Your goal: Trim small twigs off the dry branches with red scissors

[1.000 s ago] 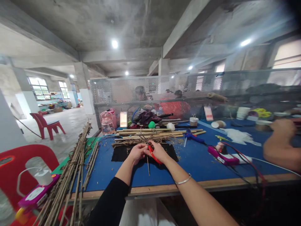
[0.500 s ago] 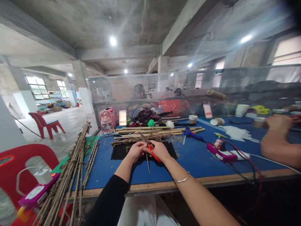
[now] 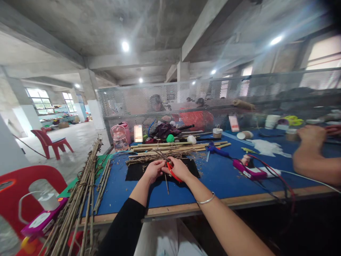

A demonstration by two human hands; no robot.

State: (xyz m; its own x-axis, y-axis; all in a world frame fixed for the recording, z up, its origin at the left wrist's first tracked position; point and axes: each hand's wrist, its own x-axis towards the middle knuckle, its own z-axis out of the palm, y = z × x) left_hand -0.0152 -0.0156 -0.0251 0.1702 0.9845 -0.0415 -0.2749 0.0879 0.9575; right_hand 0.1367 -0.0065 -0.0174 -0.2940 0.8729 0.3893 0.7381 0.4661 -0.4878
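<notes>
My right hand (image 3: 178, 169) is closed around the red handles of a pair of scissors (image 3: 174, 174), whose dark blades point away and to the left. Close beside it, my left hand (image 3: 154, 171) pinches a thin twig (image 3: 167, 185) whose lower end hangs down between my hands. Both hands are over a black cloth (image 3: 135, 172) on the blue tabletop (image 3: 122, 199). Just beyond lie dry, rough twigs (image 3: 141, 161) and several smooth pale sticks (image 3: 149, 153). My fingers partly hide where scissors and twig meet.
On the left a bundle of long stalks (image 3: 82, 188) leans over the table edge beside a red chair (image 3: 50, 174). A blue glue gun (image 3: 218, 151) and a purple power strip (image 3: 249, 171) with cables lie right. Another person's arm (image 3: 311, 156) rests at far right. A mesh partition (image 3: 128, 103) stands behind.
The view has shifted slightly. My hands stay together over the cloth with the scissors and twig; the twig's lower end has swung a little. The other person's hands have moved slightly.
</notes>
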